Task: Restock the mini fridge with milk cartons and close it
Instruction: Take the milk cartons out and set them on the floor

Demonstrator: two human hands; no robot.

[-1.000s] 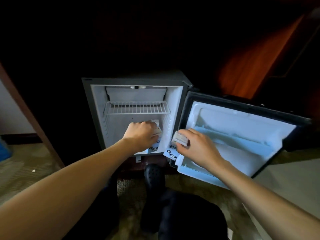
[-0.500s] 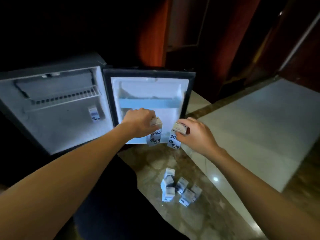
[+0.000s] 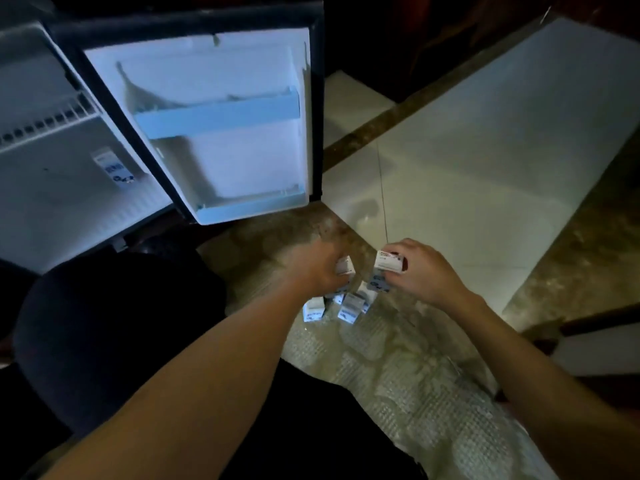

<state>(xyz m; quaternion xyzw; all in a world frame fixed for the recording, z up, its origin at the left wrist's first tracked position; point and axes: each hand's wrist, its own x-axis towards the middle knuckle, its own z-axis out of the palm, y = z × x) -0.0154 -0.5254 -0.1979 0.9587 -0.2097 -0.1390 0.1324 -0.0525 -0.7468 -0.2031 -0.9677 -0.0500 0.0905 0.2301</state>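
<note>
The mini fridge [image 3: 41,202] stands open at the upper left, its door [image 3: 221,126] swung wide with bare door shelves. One small milk carton [image 3: 114,167] stands inside the fridge near its right wall. Several more cartons [image 3: 349,306] lie in a cluster on the floor below my hands. My left hand [image 3: 322,265] is closed around a carton [image 3: 345,265] just above that cluster. My right hand [image 3: 419,271] grips another carton [image 3: 388,263] by its top, right beside the left one.
A wire shelf [image 3: 45,126] crosses the fridge's upper part. My dark-clothed knee [image 3: 114,334] fills the lower left. Marble floor with pale tiles [image 3: 485,161] spreads to the right, with dark wooden furniture behind.
Both hands, each with a carton, have dropped from in front of the fridge door down to the carton cluster on the floor. The camera has tilted down and closer.
</note>
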